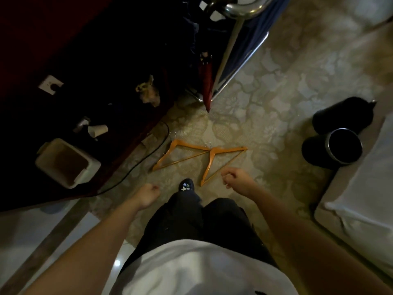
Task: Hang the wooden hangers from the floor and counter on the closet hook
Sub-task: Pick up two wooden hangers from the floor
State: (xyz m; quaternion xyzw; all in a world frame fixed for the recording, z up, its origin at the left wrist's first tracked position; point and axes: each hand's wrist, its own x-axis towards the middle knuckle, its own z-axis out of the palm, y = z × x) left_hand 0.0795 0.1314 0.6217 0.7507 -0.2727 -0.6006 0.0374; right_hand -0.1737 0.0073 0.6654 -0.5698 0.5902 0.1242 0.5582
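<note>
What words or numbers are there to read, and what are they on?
None can be read.
Shoe: a star and small marks, too blurred to read.
Wall plate: no words show.
Hangers: no words show.

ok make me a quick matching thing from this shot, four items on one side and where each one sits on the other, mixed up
Things:
1. wooden hangers
2. red umbrella
3. black bin with the metal rim
4. white tub

Places:
a. on the dark counter, at the left
b. standing on the carpet at the right, by the bed
c. lying flat on the carpet just ahead of the shoe
d. standing tip-down beside the chrome rack

Pairs: 1-c, 2-d, 3-b, 4-a
</note>
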